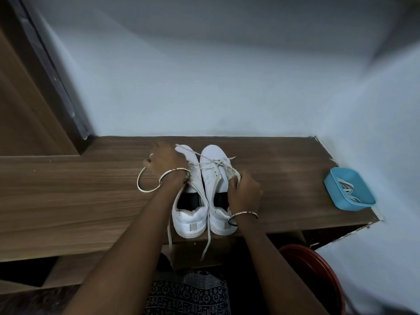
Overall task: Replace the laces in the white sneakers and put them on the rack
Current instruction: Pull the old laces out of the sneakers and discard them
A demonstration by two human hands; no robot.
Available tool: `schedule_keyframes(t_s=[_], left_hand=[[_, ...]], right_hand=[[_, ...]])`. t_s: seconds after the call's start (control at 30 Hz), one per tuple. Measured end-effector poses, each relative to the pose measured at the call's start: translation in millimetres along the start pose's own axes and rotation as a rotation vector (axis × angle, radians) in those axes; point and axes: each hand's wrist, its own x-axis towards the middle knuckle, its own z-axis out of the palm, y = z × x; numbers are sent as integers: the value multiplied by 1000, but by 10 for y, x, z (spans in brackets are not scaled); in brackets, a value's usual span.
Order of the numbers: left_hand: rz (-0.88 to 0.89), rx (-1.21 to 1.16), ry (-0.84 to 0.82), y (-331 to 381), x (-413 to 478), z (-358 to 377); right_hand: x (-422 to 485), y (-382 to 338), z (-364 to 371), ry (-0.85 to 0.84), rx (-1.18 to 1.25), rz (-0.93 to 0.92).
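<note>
Two white sneakers stand side by side on the wooden rack top (68, 189), heels toward me: the left sneaker (189, 214) and the right sneaker (216, 178). My left hand (167, 161) lies over the left sneaker's front and pinches a loose off-white lace (145, 189) that loops out to the left. My right hand (244, 193) grips the right sneaker's outer side near the tongue. Lace ends (205, 242) hang over the rack's front edge.
A blue tray (336, 194) holding white laces (348, 189) sits at the right end of the rack top. A red round object (318, 273) stands below on the right. Pale walls close the back and right; a wooden door frame (34, 87) rises on the left.
</note>
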Motion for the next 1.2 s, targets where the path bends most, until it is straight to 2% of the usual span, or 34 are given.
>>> schedule_keyframes(t_s=[0.13, 0.2, 0.27, 0.37, 0.43, 0.5, 0.57, 0.77, 0.87, 0.97, 1.2], left_hand=[[-238, -203, 78, -136, 50, -143], [-270, -225, 94, -189, 16, -153], [-139, -142, 102, -217, -64, -109], [286, 19, 113, -168, -192, 13], [472, 16, -12, -40, -257, 78], [556, -2, -170, 90, -314, 139], [603, 75, -249, 173, -339, 207], [623, 212, -206, 239, -298, 244], [562, 220, -148, 215, -295, 227], [355, 147, -83, 97, -236, 165], [-102, -280, 57, -373, 10, -52]], right_hand=[[-7, 4, 19, 9, 20, -12], [-3, 4, 24, 14, 19, -7], [-1, 4, 24, 14, 19, 2], [-4, 3, 28, 15, 25, -5], [-5, 6, 30, 17, 21, -9], [-2, 11, 29, 13, 4, -7], [1, 13, 33, 8, -9, -10], [4, 20, 58, 12, 3, 3], [7, 40, 60, 16, 6, 1], [6, 40, 63, 25, 15, -11], [10, 48, 90, 32, 43, -2]])
